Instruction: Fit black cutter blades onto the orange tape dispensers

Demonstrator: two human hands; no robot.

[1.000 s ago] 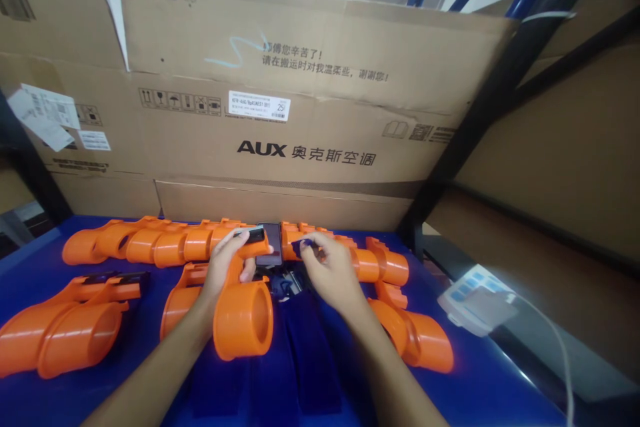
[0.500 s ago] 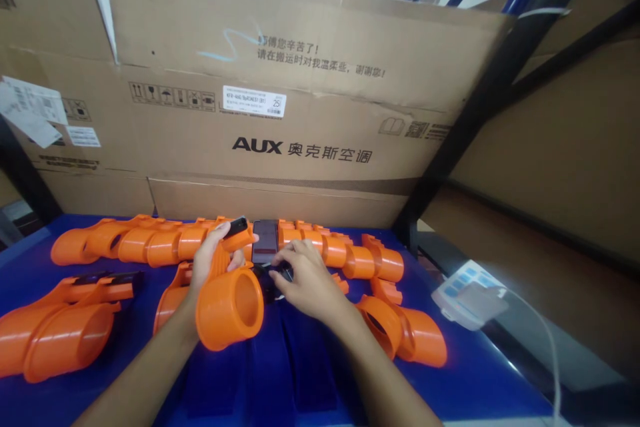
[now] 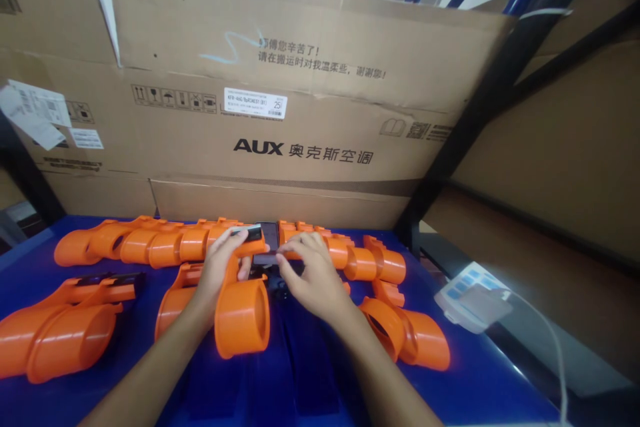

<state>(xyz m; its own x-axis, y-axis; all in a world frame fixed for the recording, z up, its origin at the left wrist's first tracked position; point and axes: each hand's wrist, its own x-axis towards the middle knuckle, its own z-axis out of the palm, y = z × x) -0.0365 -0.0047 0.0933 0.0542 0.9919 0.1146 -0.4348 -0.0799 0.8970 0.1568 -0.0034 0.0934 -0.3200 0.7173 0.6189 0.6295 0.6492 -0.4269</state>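
My left hand (image 3: 219,267) is closed around the upper arm of an orange plastic holder (image 3: 237,325) with a wide round cup at its lower end. A black piece (image 3: 253,233) sits at the top of this holder, beside my left thumb. To its right, my right hand (image 3: 313,277) is raised with thumb and forefinger drawn close together; whether a small part is between them I cannot make out. Small black parts (image 3: 277,285) lie in a dark heap just below the right fingertips. Behind the hands stands a dark rectangular object (image 3: 270,235), partly covered.
Several orange holders (image 3: 165,248) line the back of the blue table surface (image 3: 390,390). Two more with black pieces lie at left (image 3: 75,340), others at right (image 3: 425,340). A white device with a cable (image 3: 473,297) is at the right edge. A large cardboard box (image 3: 310,113) stands behind.
My left hand has moved right with the orange holder, turning its cup more sideways. My right hand has lifted slightly off the small black parts.
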